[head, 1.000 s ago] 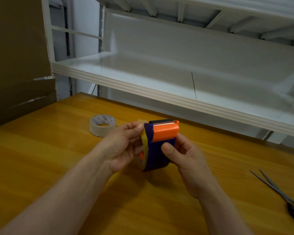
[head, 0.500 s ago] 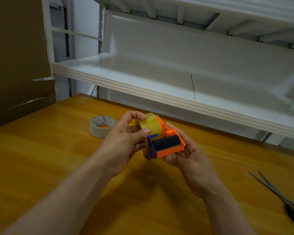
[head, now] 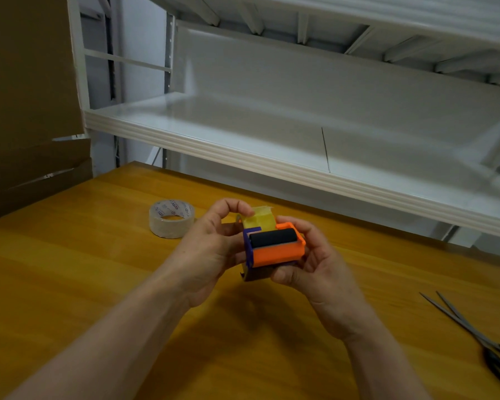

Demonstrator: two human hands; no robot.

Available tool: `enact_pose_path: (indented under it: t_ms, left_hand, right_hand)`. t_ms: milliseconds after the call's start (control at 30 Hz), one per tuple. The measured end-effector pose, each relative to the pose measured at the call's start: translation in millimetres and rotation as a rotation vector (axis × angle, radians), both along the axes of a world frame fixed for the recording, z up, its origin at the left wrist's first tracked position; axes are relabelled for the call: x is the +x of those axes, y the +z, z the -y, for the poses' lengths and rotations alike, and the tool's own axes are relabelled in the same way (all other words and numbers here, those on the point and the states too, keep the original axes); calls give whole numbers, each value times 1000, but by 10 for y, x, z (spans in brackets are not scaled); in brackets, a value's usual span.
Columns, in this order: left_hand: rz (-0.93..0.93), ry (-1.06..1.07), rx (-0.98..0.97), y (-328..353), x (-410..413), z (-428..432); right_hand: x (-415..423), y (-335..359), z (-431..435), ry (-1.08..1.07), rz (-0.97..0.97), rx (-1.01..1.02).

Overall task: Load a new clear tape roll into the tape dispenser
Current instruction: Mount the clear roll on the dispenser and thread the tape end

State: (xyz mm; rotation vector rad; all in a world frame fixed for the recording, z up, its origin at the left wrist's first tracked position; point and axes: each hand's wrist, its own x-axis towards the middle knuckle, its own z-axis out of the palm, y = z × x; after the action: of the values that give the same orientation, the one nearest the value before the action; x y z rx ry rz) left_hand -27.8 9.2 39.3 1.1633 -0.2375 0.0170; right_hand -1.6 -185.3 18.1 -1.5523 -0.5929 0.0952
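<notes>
While the left hand (head: 211, 249) pinches the yellowish tape roll (head: 261, 222) between its curled fingertips (head: 237, 206), the right hand (head: 318, 272) wraps round the tape dispenser (head: 274, 252) from the right, with its fingers bent over the far edge and its thumb pressed to the lower front. That yellowish roll sits in the back of the dispenser, a loose end sticking up from its top. The dispenser is orange with a purple side plate, and its black roller (head: 272, 236) faces up. It is held over the wooden table (head: 98, 284) at the centre of the frame. Left of the hands, near but not touching them, the clear tape roll (head: 171, 222) lies flat on the table. Scissors (head: 474, 336) lie with blades slightly parted at the lower right edge, well apart from the hands. Behind the table a white metal shelf unit (head: 272, 166) runs across the frame. Brown cardboard (head: 26, 111) stands at the upper left, beside the shelf post.
</notes>
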Motion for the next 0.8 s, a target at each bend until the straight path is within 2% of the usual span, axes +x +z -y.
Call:
enact_pose_path:
  t_ms: [300, 533, 800]
  left_hand:
    - [-44, -38, -7, -17, 27, -6]
    - [-95, -150, 75, -76, 37, 24]
    - [-94, -229, 206, -133, 7, 130]
  right_hand:
    - [10, 81, 126, 61, -49, -99]
    - [27, 131, 169, -221, -25, 24]
    - [-11, 151, 127, -234, 24, -113]
